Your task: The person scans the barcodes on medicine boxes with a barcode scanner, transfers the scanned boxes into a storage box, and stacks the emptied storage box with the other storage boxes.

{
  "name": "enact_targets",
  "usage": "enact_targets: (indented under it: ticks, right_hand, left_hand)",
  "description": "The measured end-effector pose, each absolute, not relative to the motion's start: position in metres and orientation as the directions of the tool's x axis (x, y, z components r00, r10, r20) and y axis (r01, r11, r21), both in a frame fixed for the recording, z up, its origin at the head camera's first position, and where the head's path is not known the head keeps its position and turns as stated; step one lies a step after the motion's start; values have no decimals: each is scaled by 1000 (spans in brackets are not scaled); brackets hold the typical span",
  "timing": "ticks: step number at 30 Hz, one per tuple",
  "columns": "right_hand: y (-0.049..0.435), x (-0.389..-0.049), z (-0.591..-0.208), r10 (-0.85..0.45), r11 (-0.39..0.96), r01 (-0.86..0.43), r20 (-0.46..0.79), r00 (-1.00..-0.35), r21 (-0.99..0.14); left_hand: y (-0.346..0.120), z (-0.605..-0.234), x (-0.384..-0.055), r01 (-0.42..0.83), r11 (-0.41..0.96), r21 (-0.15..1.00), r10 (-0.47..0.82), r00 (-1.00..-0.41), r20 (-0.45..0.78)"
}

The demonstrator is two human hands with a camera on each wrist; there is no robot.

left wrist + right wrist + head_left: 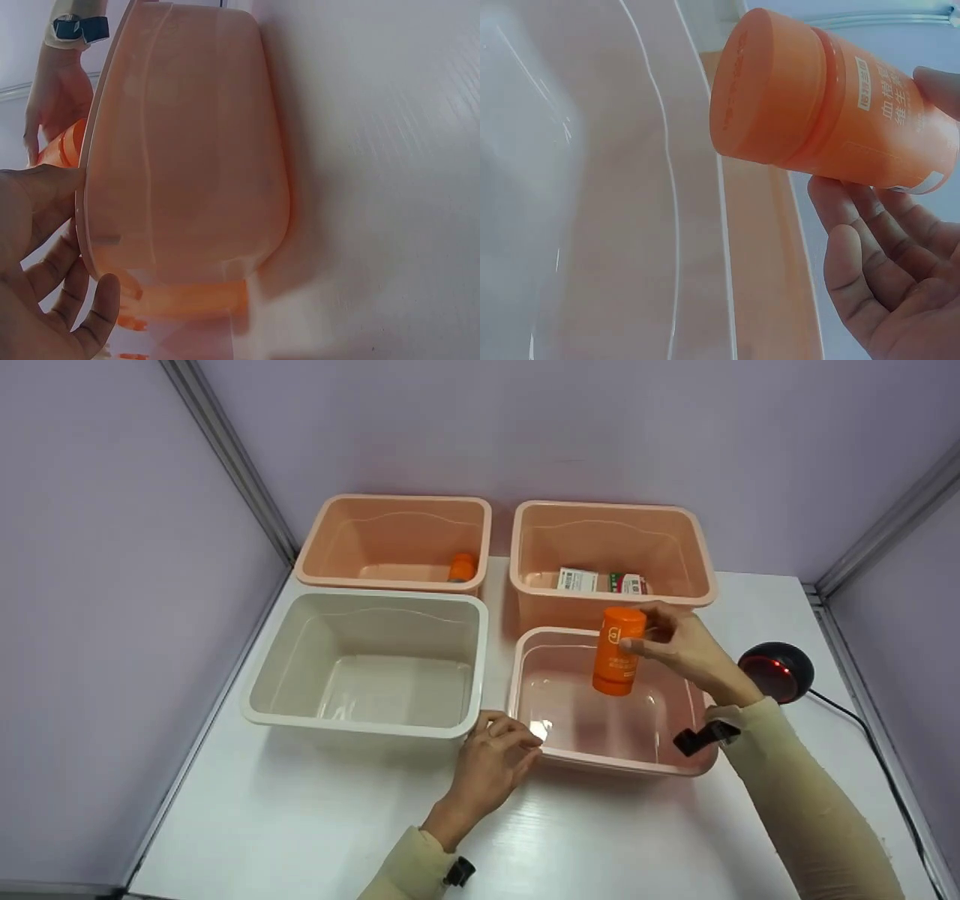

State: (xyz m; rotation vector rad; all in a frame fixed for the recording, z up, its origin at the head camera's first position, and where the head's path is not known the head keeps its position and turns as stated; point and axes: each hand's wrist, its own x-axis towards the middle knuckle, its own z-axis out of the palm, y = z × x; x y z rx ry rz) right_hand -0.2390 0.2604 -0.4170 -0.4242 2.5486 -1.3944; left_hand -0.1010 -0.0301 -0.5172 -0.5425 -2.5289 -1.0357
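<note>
Thumb and fingers of my right hand [679, 649] pinch an orange bottle [616, 660] with pale printing. It hangs above the near right pink bin [622, 765], apart from its floor. In the right wrist view the bottle [840, 105] lies slantwise, one smooth round end facing the bin. At the bin's near left corner my left hand [491, 765] grips the rim, as the left wrist view shows with the thumb and fingers [56, 262] at the edge. The white bin [360, 725] stands just left of that hand.
The back left peach bin [397, 583] contains another orange bottle [463, 566]. In the back right peach bin [607, 594] lie a white box [577, 580] and a green-and-red box [627, 583]. A black round device [780, 667] with a cable stands at the right.
</note>
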Motion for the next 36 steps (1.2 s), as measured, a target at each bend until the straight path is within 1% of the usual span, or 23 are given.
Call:
enact_targets:
  ticks: [4, 10, 19, 28, 31, 36]
  right_hand:
    - [267, -235, -415, -293, 494, -116, -40, -955, -862]
    - [276, -229, -414, -197, 512, -46, -65, -978, -858]
    - [296, -222, -415, -129, 525, -44, -28, -991, -850]
    - [319, -212, -417, -81, 554, -68, 28, -996, -830]
    - [326, -209, -418, -41, 546, -40, 21, -999, -837]
    - [338, -204, -419, 25, 538, 34, -24, -999, -842]
  left_hand:
    - [-31, -517, -101, 470, 664, 582, 213, -865, 455]
    - [-32, -519, -102, 476, 667, 573, 214, -860, 464]
    - [-33, -519, -102, 469, 683, 560, 223, -864, 451]
    - [-32, -521, -102, 484, 675, 557, 218, -852, 476]
    - [-32, -521, -102, 489, 674, 554, 214, -847, 486]
    - [-32, -520, -102, 479, 678, 557, 211, -853, 477]
